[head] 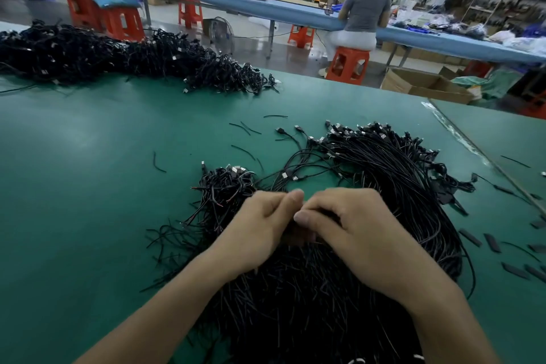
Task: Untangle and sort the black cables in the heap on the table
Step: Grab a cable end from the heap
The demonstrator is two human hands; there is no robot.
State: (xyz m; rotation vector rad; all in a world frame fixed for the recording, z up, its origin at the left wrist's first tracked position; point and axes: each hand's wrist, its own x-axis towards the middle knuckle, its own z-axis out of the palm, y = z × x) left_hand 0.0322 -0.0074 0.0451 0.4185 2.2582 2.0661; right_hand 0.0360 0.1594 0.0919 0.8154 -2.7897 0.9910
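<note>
A large heap of black cables [384,186] with USB plugs lies on the green table [88,186], fanning from the near edge up to the right. A smaller tangle of cables [224,186] sits just left of it. My left hand [257,227] and my right hand [348,230] meet above the heap's middle, thumbs touching. Both have curled fingers that pinch a small bunch of black cables [298,235] between them; the bunch is mostly hidden by the fingers.
A second long heap of black cables [118,59] lies at the table's far left. Loose cable offcuts [245,127] and black sleeve pieces [493,242] are scattered around. A person [363,12] sits on an orange stool [348,65] at a blue bench beyond. Cardboard boxes [422,86] stand on the floor.
</note>
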